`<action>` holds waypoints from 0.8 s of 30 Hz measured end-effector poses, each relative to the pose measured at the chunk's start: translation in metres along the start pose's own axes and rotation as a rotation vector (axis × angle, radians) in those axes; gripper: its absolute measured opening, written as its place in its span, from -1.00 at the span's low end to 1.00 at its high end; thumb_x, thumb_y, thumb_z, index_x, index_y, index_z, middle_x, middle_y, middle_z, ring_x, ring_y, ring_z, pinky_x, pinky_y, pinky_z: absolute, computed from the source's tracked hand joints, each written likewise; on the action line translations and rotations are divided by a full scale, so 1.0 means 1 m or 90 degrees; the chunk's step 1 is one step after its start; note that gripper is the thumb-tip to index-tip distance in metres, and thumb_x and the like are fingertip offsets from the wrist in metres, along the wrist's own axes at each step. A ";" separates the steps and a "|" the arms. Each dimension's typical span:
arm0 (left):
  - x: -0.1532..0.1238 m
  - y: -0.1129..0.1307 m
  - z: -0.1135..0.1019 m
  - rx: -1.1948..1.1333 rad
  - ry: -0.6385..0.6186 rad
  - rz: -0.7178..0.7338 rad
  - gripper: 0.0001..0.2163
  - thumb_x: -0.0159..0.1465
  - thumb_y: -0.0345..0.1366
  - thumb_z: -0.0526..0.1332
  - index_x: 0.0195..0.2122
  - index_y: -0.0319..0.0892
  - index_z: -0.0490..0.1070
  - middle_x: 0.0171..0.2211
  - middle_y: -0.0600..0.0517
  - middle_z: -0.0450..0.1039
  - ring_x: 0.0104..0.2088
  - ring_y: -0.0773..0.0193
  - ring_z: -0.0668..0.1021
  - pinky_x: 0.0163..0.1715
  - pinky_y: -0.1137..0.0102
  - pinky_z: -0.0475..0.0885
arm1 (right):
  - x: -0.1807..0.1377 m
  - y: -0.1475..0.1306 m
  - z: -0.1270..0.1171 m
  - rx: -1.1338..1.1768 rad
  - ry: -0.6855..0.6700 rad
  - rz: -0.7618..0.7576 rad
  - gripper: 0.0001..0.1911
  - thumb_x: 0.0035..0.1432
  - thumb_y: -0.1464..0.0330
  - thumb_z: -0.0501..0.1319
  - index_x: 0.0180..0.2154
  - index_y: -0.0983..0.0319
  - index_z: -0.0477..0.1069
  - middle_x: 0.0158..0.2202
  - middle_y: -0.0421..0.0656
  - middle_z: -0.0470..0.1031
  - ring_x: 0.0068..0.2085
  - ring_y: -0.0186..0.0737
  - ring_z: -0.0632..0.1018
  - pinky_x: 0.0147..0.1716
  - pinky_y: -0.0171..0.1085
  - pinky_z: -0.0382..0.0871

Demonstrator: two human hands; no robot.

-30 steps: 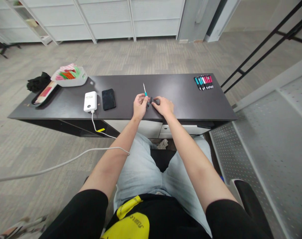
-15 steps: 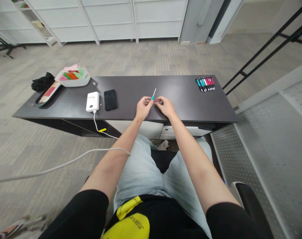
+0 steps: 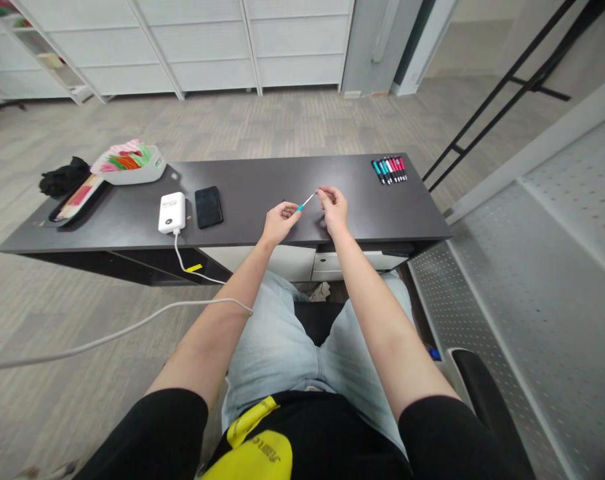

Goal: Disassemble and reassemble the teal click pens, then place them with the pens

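Observation:
My left hand (image 3: pixel 280 221) is closed on the teal barrel of a partly dismantled pen (image 3: pixel 300 208), pinching it between thumb and fingers. A thin white pen refill (image 3: pixel 308 199) sticks out of the barrel, slanting up to the right. At the far end of that refill, the thumb and fingertips of my right hand (image 3: pixel 332 202) are pinched together. Whether a smaller part sits between those fingertips is too small to tell. Both hands are just above the dark table (image 3: pixel 262 177), near its front edge.
A row of several teal, white and red pens (image 3: pixel 389 170) lies at the back right. To the left are a black phone (image 3: pixel 208 207), a white power bank (image 3: pixel 172 212) with a cable, a white basket (image 3: pixel 135 175) of colourful items, a black tray (image 3: pixel 77 205) and black cloth (image 3: pixel 64 177).
My right hand has moved up from beside the barrel to the refill's tip. The pen has tilted further right, and the whole view has shifted a little.

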State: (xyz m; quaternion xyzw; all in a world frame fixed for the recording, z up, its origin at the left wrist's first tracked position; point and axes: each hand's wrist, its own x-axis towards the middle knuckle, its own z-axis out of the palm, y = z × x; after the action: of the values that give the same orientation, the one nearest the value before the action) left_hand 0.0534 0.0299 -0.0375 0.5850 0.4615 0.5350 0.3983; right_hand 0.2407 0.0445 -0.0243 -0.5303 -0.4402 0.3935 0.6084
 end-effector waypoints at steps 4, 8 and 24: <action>0.000 0.000 0.000 0.005 0.002 -0.003 -0.85 0.16 -0.14 0.65 -0.32 0.11 0.73 -0.41 0.05 0.67 -0.41 0.11 0.63 -0.16 0.07 0.76 | 0.001 0.005 0.000 0.029 0.010 0.000 -0.55 0.34 -0.10 0.48 -0.01 0.07 0.57 0.09 0.03 0.75 0.09 0.04 0.72 -0.11 -0.11 0.65; -0.001 0.000 0.000 0.014 -0.001 -0.006 -0.86 0.18 -0.15 0.63 -0.32 0.10 0.73 -0.40 0.05 0.68 -0.40 0.11 0.64 -0.13 0.06 0.75 | 0.001 0.003 -0.001 0.027 0.009 -0.005 -0.51 0.33 -0.15 0.48 -0.03 0.08 0.56 0.07 0.04 0.76 0.10 0.05 0.73 -0.12 -0.12 0.65; -0.001 0.000 0.000 0.001 -0.008 0.019 -0.79 0.11 0.03 0.63 -0.33 0.14 0.74 -0.42 0.05 0.68 -0.44 0.11 0.60 -0.29 0.13 0.70 | 0.000 0.001 -0.001 -0.005 -0.002 -0.019 -0.43 0.29 -0.27 0.41 -0.07 0.06 0.51 0.00 0.03 0.71 0.08 0.05 0.71 -0.16 -0.13 0.59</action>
State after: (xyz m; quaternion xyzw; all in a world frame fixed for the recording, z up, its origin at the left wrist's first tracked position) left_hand 0.0530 0.0284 -0.0377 0.5958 0.4503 0.5367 0.3928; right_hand 0.2418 0.0440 -0.0257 -0.5255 -0.4508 0.3836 0.6111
